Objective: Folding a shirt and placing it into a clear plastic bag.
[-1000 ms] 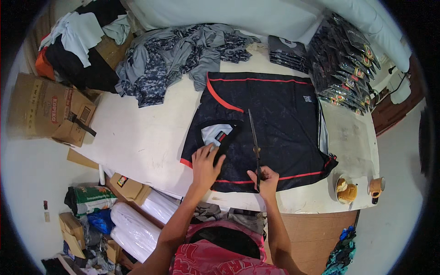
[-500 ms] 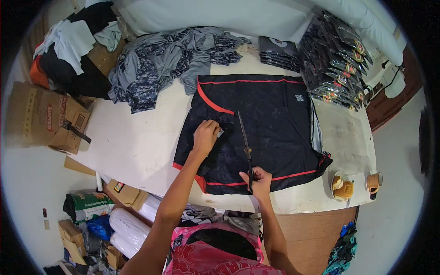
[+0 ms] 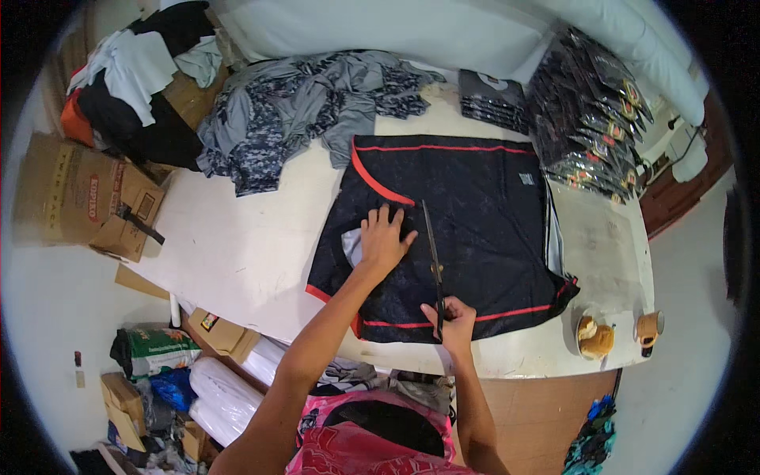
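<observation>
A black shirt with red trim (image 3: 483,214) lies flat on the white table (image 3: 245,253). My left hand (image 3: 385,237) presses flat on its left part, fingers spread, beside a grey patch near the collar. My right hand (image 3: 453,323) grips the near end of a long thin dark stick (image 3: 432,253) that lies across the shirt, running away from me.
A heap of grey camouflage clothes (image 3: 293,111) lies at the table's far left. Stacks of packed dark garments (image 3: 590,119) sit at the far right. Two small cups (image 3: 595,339) stand on the near right corner. Cardboard boxes (image 3: 79,198) stand on the floor at left.
My left hand has slid farther up the shirt, away from me. My right hand and the stick stay near the shirt's near hem.
</observation>
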### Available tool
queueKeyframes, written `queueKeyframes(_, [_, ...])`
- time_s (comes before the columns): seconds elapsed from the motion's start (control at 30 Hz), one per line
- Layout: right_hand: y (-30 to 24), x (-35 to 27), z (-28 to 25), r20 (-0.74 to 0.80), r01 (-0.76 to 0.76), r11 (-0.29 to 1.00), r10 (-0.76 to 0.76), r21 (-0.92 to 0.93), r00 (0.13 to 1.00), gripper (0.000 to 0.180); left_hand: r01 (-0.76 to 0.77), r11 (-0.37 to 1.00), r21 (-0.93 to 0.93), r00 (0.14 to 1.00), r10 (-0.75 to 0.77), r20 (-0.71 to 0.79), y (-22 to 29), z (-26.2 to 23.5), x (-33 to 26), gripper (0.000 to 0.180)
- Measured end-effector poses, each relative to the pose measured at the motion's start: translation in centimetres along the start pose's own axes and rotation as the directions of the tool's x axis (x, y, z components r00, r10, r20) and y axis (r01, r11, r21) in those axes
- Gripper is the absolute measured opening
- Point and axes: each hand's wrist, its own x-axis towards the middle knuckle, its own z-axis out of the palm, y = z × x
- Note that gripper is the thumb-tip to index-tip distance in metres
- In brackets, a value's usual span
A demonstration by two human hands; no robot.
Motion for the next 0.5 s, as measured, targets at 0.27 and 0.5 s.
queueKeyframes(0.27, [0.2, -0.8, -0.5, -0.041, 0.021, 1.000, -0.020, 0.016, 0.999, 0.031, 0.447, 0.797, -0.406, 0.886, -0.457, 0.079, -15.1, -5.1, 5.4, 0.028])
queueKeyframes(0.5, [0.0, -2.1, -0.3, -0.086, 0.039, 0.999, -0.040, -0.008, 0.996, 0.032, 0.228, 0.968, -0.110, 0.891, -0.252, -0.378, -20.3, -11.6, 5.0, 0.034])
